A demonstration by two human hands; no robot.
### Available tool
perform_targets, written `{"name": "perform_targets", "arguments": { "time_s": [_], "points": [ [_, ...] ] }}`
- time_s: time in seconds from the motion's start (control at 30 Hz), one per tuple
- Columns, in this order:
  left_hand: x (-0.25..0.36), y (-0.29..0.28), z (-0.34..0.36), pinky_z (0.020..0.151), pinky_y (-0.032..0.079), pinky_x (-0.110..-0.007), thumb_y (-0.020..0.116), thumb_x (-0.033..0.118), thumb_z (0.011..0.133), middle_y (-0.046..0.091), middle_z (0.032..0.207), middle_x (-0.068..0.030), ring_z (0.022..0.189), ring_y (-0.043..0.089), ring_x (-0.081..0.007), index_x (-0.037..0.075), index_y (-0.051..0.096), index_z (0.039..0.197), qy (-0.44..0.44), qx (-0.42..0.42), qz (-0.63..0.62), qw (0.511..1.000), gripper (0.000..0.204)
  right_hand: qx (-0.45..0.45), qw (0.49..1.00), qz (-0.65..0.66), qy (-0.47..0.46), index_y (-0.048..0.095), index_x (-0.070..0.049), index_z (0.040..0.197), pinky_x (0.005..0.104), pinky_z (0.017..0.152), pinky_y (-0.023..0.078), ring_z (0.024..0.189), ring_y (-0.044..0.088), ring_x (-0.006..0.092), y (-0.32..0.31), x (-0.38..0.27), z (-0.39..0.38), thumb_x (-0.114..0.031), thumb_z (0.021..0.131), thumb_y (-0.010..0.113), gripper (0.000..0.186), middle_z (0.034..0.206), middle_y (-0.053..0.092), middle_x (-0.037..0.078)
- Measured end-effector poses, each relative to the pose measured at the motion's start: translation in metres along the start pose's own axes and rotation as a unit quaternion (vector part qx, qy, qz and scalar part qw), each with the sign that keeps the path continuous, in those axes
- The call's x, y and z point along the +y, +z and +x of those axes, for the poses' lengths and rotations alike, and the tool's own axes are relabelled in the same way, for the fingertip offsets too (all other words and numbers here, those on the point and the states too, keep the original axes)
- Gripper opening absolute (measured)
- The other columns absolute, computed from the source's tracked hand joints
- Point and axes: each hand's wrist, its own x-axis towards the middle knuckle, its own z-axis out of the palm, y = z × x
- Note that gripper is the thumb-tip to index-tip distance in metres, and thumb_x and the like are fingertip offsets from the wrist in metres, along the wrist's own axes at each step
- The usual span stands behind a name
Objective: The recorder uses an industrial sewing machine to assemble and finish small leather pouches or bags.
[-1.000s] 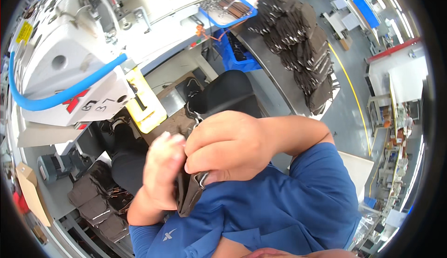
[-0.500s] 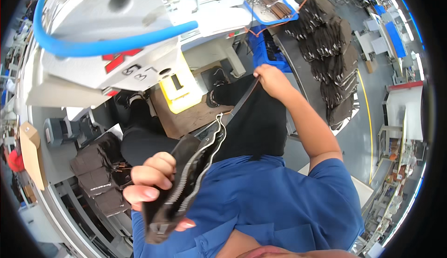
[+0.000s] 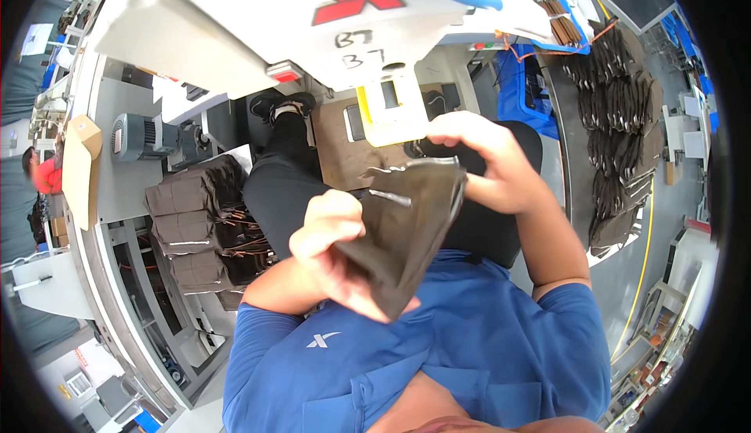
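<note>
Head view shows the left hand (image 3: 332,249) and right hand (image 3: 489,163) both closed on a dark brown flat fabric piece (image 3: 407,226), held above the lap, before a white sewing machine (image 3: 313,18).

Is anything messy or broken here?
Nothing looks broken or spilled. The left hand and right hand hold a dark brown fabric piece that is bent and crumpled between them.

Your right hand (image 3: 489,163) comes back from its reach and grips the dark fabric piece (image 3: 403,229) (now folded compactly) together with your left hand (image 3: 332,249).
</note>
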Motion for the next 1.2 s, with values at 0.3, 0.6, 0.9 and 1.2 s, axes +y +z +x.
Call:
{"name": "perform_targets", "arguments": {
  "time_s": [0.3,0.6,0.9,1.2],
  "points": [
    [-0.011,-0.004,-0.002,0.071,0.041,-0.032,0.097,0.045,0.052,0.044,0.104,-0.0080,0.084,0.046,-0.0176,0.008,0.038,0.129,-0.010,-0.042,0.047,0.998,0.104,0.014,0.984,0.175,0.021,0.068,-0.002,0.107,0.0320,0.079,0.049,0.085,0.064,0.0217,0.013,-0.025,-0.005,-0.015,0.085,0.079,0.028,0.090,0.065,0.009],
    [-0.020,-0.005,-0.010,0.089,0.045,-0.035,0.065,0.081,0.076,0.053,0.105,-0.0137,0.098,0.054,-0.0240,-0.004,0.054,0.119,-0.260,-0.013,-0.150,0.954,0.096,-0.195,0.943,0.269,-0.008,0.062,0.007,0.115,0.0296,0.072,0.046,0.082,0.061,0.0139,-0.013,-0.030,0.002,-0.018,0.096,0.066,0.031,0.084,0.061,0.009],
    [-0.063,-0.019,0.007,0.075,0.050,-0.035,0.088,0.041,0.075,0.068,0.098,-0.0089,0.084,0.065,-0.0195,-0.005,0.063,0.103,-0.370,-0.434,-0.405,0.715,0.059,-0.136,0.985,0.108,0.001,0.065,-0.003,0.075,0.0320,0.053,0.047,0.056,0.062,0.0247,-0.002,-0.036,0.017,-0.017,0.088,0.074,0.021,0.065,0.062,0.009],
    [-0.045,-0.004,-0.025,0.111,0.041,-0.046,0.075,0.018,0.086,0.055,0.140,-0.0222,0.133,0.052,-0.0338,-0.009,0.046,0.142,-0.505,-0.289,-0.529,0.618,0.069,-0.024,0.969,0.233,0.076,0.068,-0.001,0.092,0.0282,0.079,0.050,0.083,0.062,0.0114,0.016,-0.010,0.021,-0.018,0.096,0.067,0.017,0.088,0.068,0.005]
  ]
}}
